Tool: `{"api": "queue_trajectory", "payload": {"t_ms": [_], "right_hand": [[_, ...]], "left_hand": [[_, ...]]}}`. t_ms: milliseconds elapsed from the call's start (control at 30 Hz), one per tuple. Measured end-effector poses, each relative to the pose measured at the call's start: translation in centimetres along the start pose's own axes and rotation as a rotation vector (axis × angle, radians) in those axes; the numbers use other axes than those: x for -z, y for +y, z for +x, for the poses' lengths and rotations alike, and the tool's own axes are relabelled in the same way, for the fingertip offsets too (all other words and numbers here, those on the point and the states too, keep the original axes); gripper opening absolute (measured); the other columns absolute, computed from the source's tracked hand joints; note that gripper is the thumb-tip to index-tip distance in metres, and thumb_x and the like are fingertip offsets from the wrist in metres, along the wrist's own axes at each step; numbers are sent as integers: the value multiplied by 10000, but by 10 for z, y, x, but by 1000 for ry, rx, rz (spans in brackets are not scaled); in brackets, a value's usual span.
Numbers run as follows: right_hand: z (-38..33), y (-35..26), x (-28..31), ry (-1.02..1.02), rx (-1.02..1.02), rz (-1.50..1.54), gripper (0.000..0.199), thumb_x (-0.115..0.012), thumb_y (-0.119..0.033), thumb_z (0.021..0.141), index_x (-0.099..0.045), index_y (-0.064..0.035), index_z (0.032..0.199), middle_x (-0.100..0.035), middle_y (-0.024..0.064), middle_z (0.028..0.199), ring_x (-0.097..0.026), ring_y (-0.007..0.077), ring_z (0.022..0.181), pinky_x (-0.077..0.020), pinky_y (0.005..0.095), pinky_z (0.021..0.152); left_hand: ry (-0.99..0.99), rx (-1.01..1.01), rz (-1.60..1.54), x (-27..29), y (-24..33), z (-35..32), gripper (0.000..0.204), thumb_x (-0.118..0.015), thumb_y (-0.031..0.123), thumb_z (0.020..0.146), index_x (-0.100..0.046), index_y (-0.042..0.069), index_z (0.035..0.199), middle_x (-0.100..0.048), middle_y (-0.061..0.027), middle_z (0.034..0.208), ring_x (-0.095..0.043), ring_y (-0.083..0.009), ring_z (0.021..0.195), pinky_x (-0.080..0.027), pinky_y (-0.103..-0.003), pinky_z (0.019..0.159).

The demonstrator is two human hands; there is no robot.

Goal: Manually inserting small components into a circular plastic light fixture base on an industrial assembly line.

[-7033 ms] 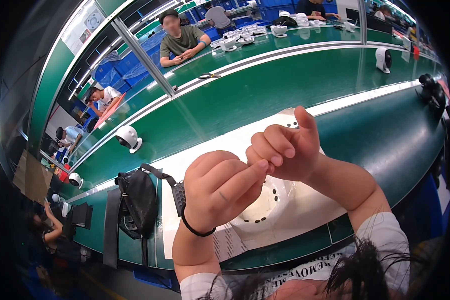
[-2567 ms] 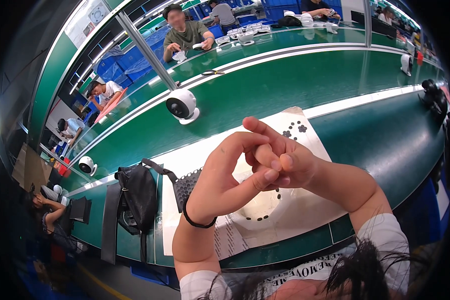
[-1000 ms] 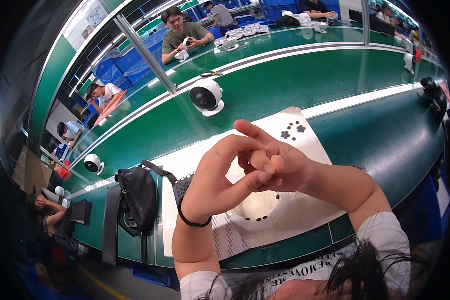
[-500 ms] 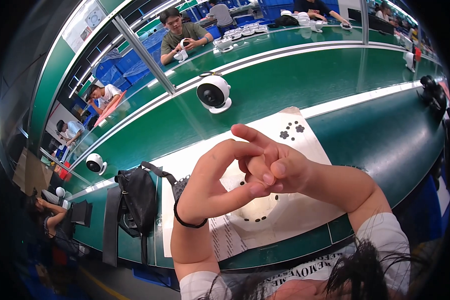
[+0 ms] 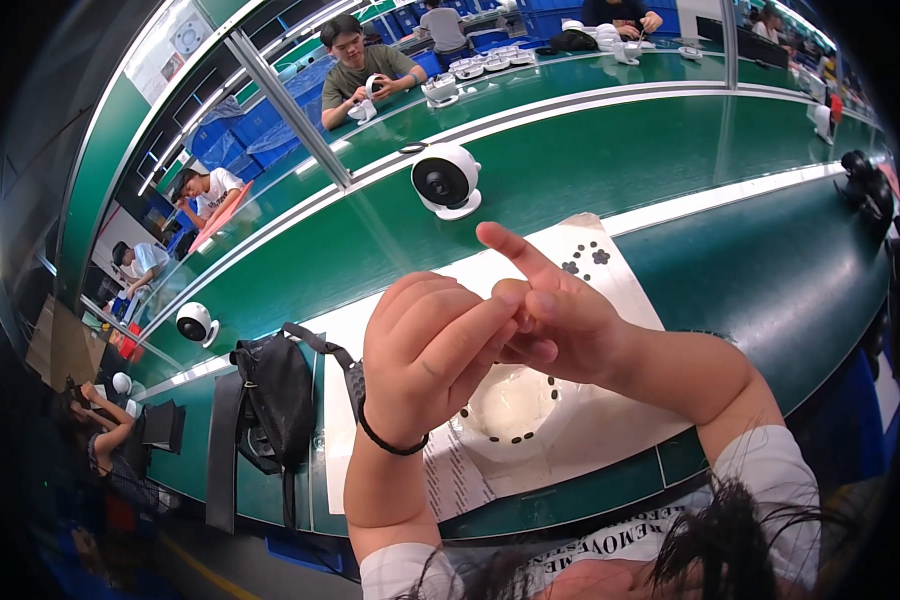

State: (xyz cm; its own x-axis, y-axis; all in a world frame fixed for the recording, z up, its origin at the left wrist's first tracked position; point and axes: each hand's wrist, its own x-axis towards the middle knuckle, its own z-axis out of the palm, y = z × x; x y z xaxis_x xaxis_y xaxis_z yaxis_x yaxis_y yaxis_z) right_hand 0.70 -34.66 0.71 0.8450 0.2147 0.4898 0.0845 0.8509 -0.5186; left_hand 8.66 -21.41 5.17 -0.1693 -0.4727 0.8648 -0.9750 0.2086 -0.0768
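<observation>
My left hand (image 5: 420, 350), with a black band at its wrist, is closed, its thumb and fingertips pressed against those of my right hand (image 5: 565, 310). The right hand pinches too, its index finger stretched out and upward. Whatever sits between the fingertips is hidden. Beneath both hands lies a white sheet (image 5: 610, 420). On it is a round, pale, shiny patch (image 5: 515, 402) edged with several small black oval pads (image 5: 515, 440). Farther up the sheet, small black pads (image 5: 599, 257) form flower-like clusters. Printed paper (image 5: 455, 475) lies by my left forearm.
A black bag (image 5: 273, 400) lies left of the sheet. Beyond it runs a green conveyor (image 5: 590, 160) carrying a white round camera (image 5: 446, 182) and another white camera (image 5: 196, 323). A metal post (image 5: 290, 110) stands at its far edge. Several people work beyond; black equipment (image 5: 863, 185) stands at right.
My left hand has turned so its back shows, and its fingers have closed in on the right fingertips. Both white cameras on the conveyor have shifted rightward. A far co-worker has drawn an arm back.
</observation>
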Motion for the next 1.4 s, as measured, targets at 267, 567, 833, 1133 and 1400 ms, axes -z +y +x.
{"api": "queue_trajectory", "payload": {"t_ms": [267, 567, 833, 1133, 1400], "right_hand": [[2, 0, -5, 129, 26, -140, 649, -573, -243, 825, -188, -198, 1346, -510, -14, 727, -418, 70, 515, -346, 225, 574], [4, 0, -8, 193, 24, -182, 693, -577, -258, 824, -141, -150, 1351, -511, 4, 738, -455, 99, 576, -354, 255, 612], [4, -1, -5, 191, 26, -199, 699, -575, -269, 830, -130, -152, 1356, -501, -1, 732, -474, 102, 607, -362, 263, 636], [4, 3, -1, 108, 38, -114, 673, -545, -281, 852, -127, -157, 1364, -485, -16, 738, -471, 90, 598, -366, 246, 613], [3, 4, 1, 87, 36, -79, 645, -521, -278, 865, -132, -155, 1365, -473, -16, 735, -474, 82, 599, -371, 235, 594]], "left_hand": [[12, -181, 283, 3, -3, -3, 369, -624, 109, 531, -632, 75, 898, -526, 0, 682, -543, -151, 592, -425, -264, 504], [-16, -222, 385, 6, -3, -8, 367, -614, 110, 534, -638, 75, 898, -507, 0, 675, -526, -142, 586, -430, -256, 513], [-18, -226, 378, 4, -5, -7, 377, -610, 108, 527, -638, 70, 901, -500, 2, 672, -525, -142, 592, -432, -253, 513], [-2, -208, 348, 1, -5, -7, 390, -598, 113, 525, -641, 65, 909, -495, 7, 665, -525, -137, 590, -435, -254, 506], [-17, -206, 342, 2, -5, -7, 417, -591, 127, 509, -643, 70, 920, -485, 11, 662, -516, -133, 585, -434, -251, 507]]}}
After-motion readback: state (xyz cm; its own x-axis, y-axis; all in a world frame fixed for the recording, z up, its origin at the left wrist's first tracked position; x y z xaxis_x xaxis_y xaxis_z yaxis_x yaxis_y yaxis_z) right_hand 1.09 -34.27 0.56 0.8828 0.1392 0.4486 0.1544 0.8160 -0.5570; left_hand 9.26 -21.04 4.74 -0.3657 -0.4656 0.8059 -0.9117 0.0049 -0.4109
